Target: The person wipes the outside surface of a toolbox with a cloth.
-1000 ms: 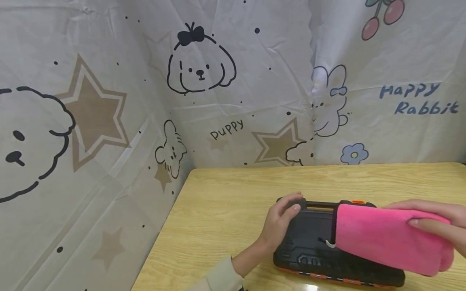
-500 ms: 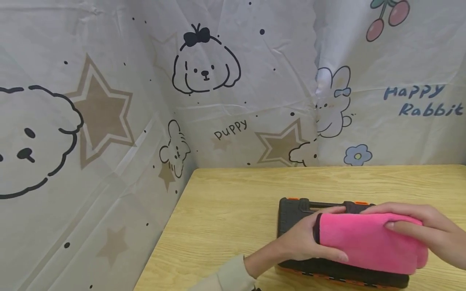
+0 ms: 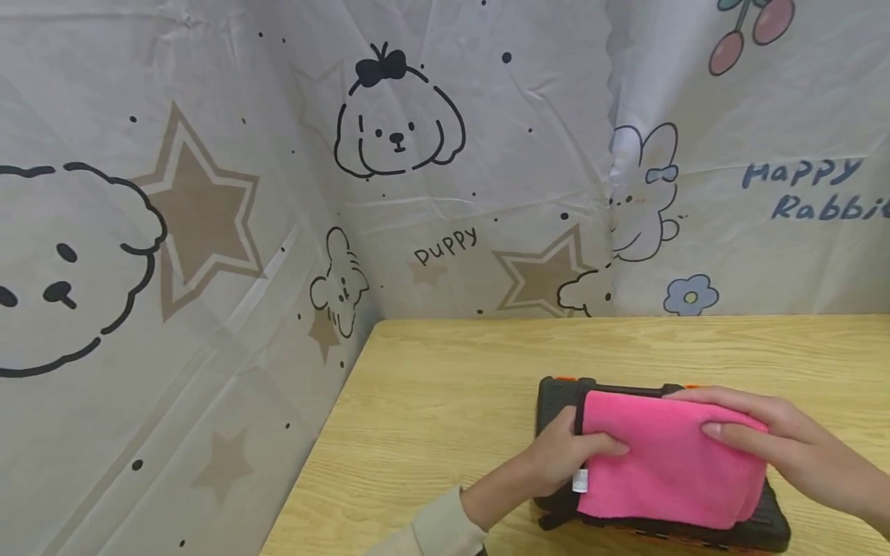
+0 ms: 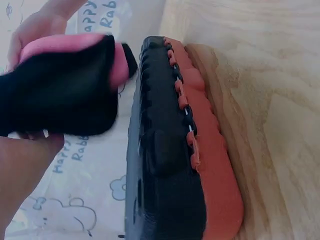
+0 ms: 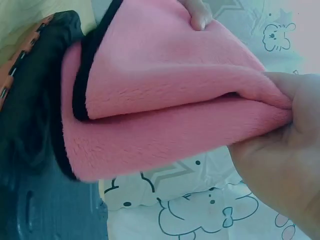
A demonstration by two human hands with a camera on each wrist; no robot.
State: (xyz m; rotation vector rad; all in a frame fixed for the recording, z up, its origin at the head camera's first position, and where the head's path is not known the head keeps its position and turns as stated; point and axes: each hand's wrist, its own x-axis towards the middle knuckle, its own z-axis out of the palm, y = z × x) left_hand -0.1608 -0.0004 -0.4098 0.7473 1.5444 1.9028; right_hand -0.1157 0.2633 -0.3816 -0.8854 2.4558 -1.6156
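Observation:
A folded pink plush cloth (image 3: pixel 667 463) with dark edging is held in both hands over a black plastic case (image 3: pixel 768 525). My left hand (image 3: pixel 552 459) pinches its left edge, thumb on top, beside a small white tag (image 3: pixel 580 480). At the cloth's other end, my right hand (image 3: pixel 779 440) grips the folded layers between thumb and fingers. In the right wrist view the layers of the cloth (image 5: pixel 150 100) part slightly at the dark-edged end. The left wrist view shows the case (image 4: pixel 165 115) lying flat with an orange lower half; the cloth hangs above it.
The case rests on a light wood-grain table (image 3: pixel 431 401), its carry handle (image 3: pixel 629 390) toward the back. A white printed sheet (image 3: pixel 417 193) with cartoon animals and stars hangs along the left and back sides of the table.
My left hand has left the case and taken hold of the cloth's left edge. The cloth and my right hand have moved left over the case, and the white tag has come into view.

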